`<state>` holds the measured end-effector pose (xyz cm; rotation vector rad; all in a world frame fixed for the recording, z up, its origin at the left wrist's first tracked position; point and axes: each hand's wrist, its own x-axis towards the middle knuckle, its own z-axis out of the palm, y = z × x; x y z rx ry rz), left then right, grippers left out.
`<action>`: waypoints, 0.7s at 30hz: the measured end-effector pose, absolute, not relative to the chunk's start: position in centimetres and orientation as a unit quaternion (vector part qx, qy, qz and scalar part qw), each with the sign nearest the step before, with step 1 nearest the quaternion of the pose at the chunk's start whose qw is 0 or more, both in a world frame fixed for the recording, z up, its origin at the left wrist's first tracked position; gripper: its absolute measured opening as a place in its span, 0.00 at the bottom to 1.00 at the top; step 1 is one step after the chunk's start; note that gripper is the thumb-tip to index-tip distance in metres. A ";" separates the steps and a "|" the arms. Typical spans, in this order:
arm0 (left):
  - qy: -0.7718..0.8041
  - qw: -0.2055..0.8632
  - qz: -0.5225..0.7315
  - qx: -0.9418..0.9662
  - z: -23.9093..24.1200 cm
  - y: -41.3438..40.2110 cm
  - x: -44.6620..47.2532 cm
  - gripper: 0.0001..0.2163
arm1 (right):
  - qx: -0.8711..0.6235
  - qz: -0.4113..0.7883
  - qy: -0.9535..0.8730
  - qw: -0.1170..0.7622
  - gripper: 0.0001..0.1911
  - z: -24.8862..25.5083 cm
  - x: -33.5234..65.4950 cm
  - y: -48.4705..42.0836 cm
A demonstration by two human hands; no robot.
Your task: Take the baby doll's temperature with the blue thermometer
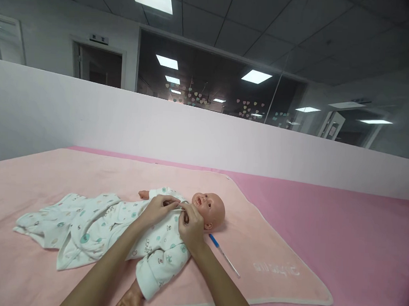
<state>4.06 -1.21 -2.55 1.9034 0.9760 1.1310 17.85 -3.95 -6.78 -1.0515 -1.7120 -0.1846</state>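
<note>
A baby doll [211,207] lies on its back on a light pink blanket [271,248], head to the right. It wears a white patterned sleepsuit [98,225]. My left hand [158,210] rests on the doll's chest, fingers pinching the garment's collar edge. My right hand [191,225] is closed on the same collar just under the doll's chin. Both hands meet at the neckline. The doll's bare hand [130,300] sticks out of a sleeve near the front edge.
A thin blue-tipped stick [224,254] lies on the blanket right of the doll. The blanket covers a darker pink table [358,234]. A white partition [205,135] runs along the back.
</note>
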 end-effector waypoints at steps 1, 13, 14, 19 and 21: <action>0.370 0.363 0.437 0.736 -2.5 -1.3 4.1 0.13 | -0.436 -0.067 -0.708 0.552 0.16 -6.8 17.8 -3.9; 0.334 0.407 0.425 0.737 -2.6 -1.0 3.8 0.13 | -0.419 -0.020 -0.676 0.606 0.12 -7.5 17.7 -3.4; 0.331 0.411 0.426 0.735 -2.6 -1.1 3.8 0.13 | -0.417 -0.016 -0.674 0.610 0.12 -7.5 17.7 -3.4; 0.311 0.433 0.411 0.740 -2.3 -1.5 3.7 0.14 | -0.417 -0.024 -0.669 0.615 0.11 -7.5 17.8 -3.5; 0.310 0.423 0.401 0.751 -2.2 -1.5 3.7 0.14 | -0.421 -0.037 -0.669 0.611 0.11 -7.5 17.8 -3.5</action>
